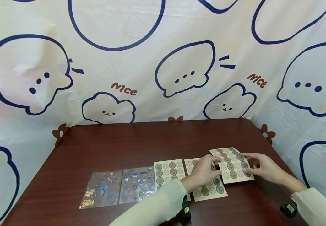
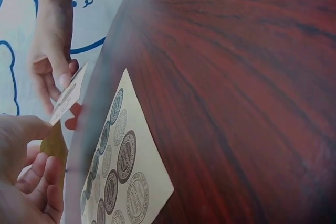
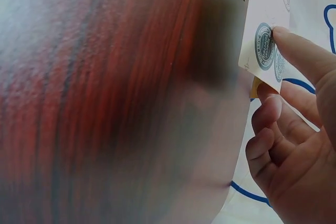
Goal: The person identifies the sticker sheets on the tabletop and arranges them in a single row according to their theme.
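A cream sticker sheet with rows of round stamp-like seals is held between both hands, tilted a little above the table's right part. My left hand pinches its left edge between thumb and fingers. On the opposite edge, my right hand grips the sheet, its thumb on the printed face and the fingers behind. Below my left hand lies a second cream sticker sheet, partly covered by that hand and the held sheet. A third one lies left of it, partly hidden by my left sleeve.
Two clear sticker sheets lie flat at the left: one with colourful cartoon figures, the other with small gem-like shapes. All rest on a dark reddish-brown wooden table. A patterned cloth hangs behind and beside it.
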Available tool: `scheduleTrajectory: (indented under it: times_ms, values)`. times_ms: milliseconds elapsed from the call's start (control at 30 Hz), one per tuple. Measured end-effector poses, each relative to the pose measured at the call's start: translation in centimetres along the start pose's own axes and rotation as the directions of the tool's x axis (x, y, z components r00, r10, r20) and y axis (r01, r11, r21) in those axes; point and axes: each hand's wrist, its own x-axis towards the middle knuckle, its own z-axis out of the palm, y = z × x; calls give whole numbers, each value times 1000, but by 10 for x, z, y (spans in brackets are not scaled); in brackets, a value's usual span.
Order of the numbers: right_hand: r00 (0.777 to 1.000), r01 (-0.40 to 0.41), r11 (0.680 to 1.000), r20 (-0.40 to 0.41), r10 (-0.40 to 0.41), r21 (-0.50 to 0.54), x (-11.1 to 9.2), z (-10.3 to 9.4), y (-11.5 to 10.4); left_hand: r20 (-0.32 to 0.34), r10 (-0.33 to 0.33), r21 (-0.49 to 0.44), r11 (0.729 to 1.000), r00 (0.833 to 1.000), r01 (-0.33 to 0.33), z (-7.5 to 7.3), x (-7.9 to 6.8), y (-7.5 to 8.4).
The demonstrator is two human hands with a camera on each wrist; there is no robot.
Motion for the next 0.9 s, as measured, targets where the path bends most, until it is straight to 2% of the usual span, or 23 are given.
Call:
scheduleTrajectory:
  times_ms: [367,533,633,767,900]
  values:
    - [1000,-3,1000,5,3,-10,-10,1,7,28,-8,17,1000,1000,7,4,-2,4]
    - [1000,9,1000,10,-9,-1,-14,1,9,31,1,62,998,1000,-3,8,-1,6]
    - [1000,4,1000,28,-4,-5,-15,1,10,29,1,94,996,1000,-4,11,-1,6]
    - [997,-26,1000,73,27,-10,-16,1,13,44,-11,102,995,999,7,15,-1,7]
    - [993,-24,1000,119,25,-5,-18,3,17,63,-23,107,994,998,16,18,-1,8]
